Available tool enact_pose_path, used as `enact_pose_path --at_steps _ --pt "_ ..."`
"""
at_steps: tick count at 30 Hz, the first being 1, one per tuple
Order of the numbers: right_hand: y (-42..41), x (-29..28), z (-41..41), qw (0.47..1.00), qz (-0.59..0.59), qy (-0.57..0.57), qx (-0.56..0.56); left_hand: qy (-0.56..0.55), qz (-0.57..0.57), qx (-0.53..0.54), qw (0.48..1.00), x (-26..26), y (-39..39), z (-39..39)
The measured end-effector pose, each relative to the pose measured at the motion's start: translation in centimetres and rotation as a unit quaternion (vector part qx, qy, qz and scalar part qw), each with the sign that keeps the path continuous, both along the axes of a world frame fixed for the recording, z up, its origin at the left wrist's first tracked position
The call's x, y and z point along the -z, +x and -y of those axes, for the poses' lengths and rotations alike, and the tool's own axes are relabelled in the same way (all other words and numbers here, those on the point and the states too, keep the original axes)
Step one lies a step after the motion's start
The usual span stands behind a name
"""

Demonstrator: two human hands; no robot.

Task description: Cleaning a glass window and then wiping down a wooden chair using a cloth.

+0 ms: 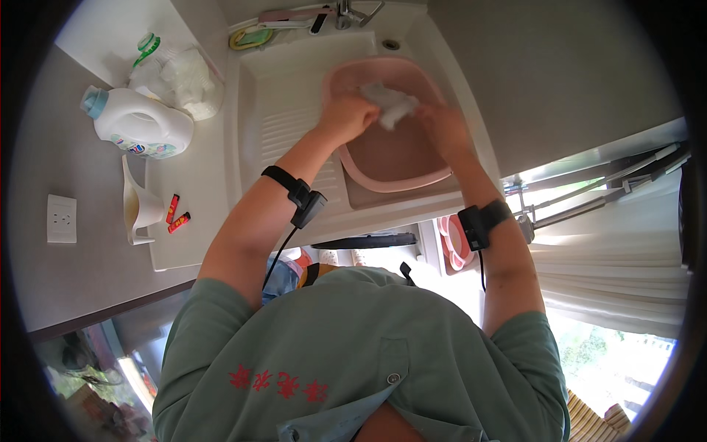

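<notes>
A small white cloth point(390, 104) is stretched between my two hands over a pink plastic basin point(367, 182). My left hand point(349, 117) grips its left side with curled fingers. At the cloth's right end is my right hand point(444, 130), blurred, with its fingertips closed on the edge. The basin stands in a white laundry sink point(298, 88), to the right of the ribbed washboard point(287, 135). Brownish tint shows inside the basin; whether it holds water I cannot tell.
A chrome faucet point(343, 15) and a drain hole point(391, 44) sit at the back. On the left ledge are a white detergent jug point(146, 124), a clear plastic bottle point(193, 88), a white scoop point(141, 207) and two red batteries point(175, 215). A metal drying rack point(580, 212) hangs right.
</notes>
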State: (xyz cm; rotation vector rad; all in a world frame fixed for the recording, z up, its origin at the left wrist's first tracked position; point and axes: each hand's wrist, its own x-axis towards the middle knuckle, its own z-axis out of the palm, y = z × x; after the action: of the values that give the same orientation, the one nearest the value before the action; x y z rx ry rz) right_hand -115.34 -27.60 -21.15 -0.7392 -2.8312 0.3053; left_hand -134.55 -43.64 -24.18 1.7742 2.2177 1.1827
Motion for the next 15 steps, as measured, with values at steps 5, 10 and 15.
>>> enact_pose_path --at_steps 5,10,15 --pt "-0.2 6.0 0.5 0.993 0.04 -0.086 -0.074 -0.129 -0.2 0.068 0.969 3.1 0.5 1.1" --pt "-3.2 7.2 2.4 0.969 0.103 -0.143 -0.172 -0.135 -0.088 0.027 0.987 1.8 0.6 0.9" --pt "-4.7 8.8 2.9 0.922 0.276 -0.217 -0.161 -0.179 -0.097 0.035 0.978 3.3 1.2 1.0"
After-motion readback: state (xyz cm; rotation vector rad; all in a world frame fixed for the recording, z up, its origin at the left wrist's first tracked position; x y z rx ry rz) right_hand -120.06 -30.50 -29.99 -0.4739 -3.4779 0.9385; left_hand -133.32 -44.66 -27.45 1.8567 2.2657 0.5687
